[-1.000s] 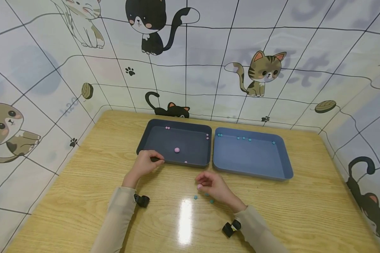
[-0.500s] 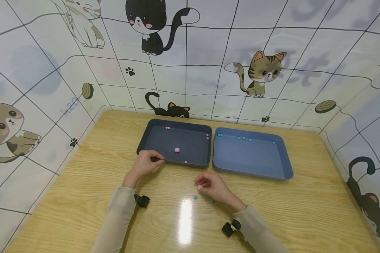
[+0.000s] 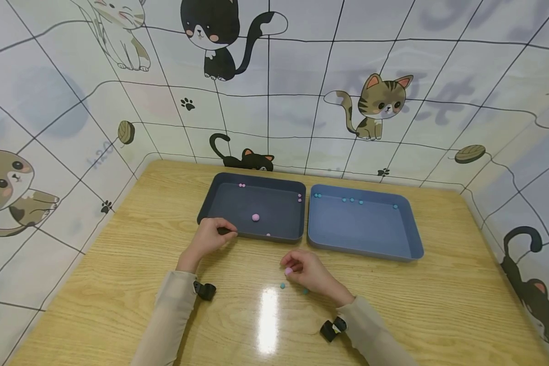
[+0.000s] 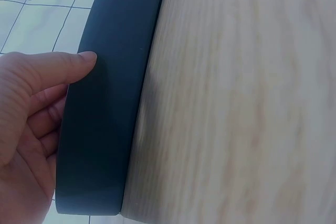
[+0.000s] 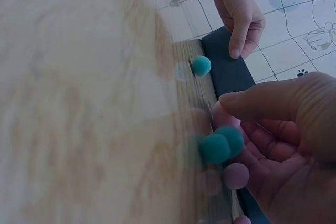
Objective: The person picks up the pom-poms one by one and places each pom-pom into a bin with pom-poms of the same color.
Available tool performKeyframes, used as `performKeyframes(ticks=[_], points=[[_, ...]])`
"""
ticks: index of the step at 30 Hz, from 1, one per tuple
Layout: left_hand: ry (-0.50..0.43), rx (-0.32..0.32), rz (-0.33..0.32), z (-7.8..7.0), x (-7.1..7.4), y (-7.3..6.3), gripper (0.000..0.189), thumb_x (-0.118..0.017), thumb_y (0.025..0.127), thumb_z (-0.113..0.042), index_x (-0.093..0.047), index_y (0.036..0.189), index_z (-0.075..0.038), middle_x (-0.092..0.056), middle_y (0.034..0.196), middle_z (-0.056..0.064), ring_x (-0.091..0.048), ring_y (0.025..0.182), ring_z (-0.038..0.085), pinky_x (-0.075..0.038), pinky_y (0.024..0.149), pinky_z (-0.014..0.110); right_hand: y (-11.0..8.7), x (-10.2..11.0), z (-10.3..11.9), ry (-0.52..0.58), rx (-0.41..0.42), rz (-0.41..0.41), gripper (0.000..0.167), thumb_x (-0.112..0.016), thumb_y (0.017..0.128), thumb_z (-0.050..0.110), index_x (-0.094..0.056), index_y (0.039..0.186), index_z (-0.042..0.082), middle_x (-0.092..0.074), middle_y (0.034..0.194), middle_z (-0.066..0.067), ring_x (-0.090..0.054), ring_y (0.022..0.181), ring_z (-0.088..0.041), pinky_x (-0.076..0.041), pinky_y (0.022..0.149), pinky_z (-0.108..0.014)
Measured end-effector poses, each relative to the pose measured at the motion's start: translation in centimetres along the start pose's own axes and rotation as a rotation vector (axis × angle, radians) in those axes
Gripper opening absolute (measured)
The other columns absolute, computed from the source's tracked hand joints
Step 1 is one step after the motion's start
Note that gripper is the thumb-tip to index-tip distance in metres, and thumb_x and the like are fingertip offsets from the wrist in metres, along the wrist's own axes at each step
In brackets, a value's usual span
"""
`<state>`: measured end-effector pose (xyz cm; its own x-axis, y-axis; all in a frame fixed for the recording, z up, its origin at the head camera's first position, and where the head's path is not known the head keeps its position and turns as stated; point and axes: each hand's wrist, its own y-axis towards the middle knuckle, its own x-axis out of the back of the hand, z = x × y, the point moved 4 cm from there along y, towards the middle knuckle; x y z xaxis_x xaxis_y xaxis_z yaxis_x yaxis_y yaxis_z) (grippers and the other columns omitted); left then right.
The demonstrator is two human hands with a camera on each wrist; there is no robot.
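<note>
My left hand (image 3: 209, 237) grips the front rim of the dark tray (image 3: 231, 195); in the left wrist view its thumb lies on the outer wall (image 4: 105, 108). My right hand (image 3: 312, 272) is low over the table before the trays, pinching a pink pom-pom (image 3: 288, 272) between thumb and fingers. On the table by it lie small teal pom-poms, one (image 3: 282, 285) left of the hand and one (image 3: 305, 291) below it. The right wrist view shows two overlapping teal pom-poms (image 5: 215, 149) and a pink one (image 5: 236, 176) near the palm.
Several pink pom-poms, one larger (image 3: 255, 217), lie in the dark tray. Beside it, the blue tray (image 3: 366, 229) holds several teal pom-poms (image 3: 352, 200) along its far side. A cat-print backdrop (image 3: 297, 117) rises behind the wooden table (image 3: 444, 290).
A teal pom-pom seen just below my right fingers a second ago is out of sight in the head view. The pinched pink one shows slightly more. My left hand has not moved.
</note>
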<state>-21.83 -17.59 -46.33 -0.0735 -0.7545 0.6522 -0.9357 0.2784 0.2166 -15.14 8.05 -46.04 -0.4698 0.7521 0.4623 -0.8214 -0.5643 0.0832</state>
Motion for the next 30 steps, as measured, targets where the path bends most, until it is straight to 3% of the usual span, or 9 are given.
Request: performKeyframes(ticks=[6,30], points=[[-0.004,0.005,0.002,0.0,0.0,0.0,0.004,-0.072,0.080,-0.005,-0.074,0.083,-0.003,-0.069,0.080,0.005,-0.062,0.072,0.014,-0.051,0.063,0.025,0.1,-0.1,-1.6,0.018,-0.023,-0.006,0.013,-0.063,0.085,-0.005,-0.064,0.097,-0.001,-0.061,0.095,-0.010,-0.060,0.087,-0.023,-0.052,0.076,-0.027],[-0.017,0.013,0.008,0.0,0.0,0.0,0.005,-0.072,0.080,-0.005,-0.074,0.084,-0.002,-0.069,0.081,0.005,-0.062,0.073,0.015,-0.051,0.063,0.025,1.9,2.3,0.3,0.063,0.001,-0.083,0.015,-0.063,0.088,0.002,-0.062,0.100,-0.006,-0.063,0.101,-0.017,-0.060,0.092,-0.027,-0.051,0.081,-0.033]])
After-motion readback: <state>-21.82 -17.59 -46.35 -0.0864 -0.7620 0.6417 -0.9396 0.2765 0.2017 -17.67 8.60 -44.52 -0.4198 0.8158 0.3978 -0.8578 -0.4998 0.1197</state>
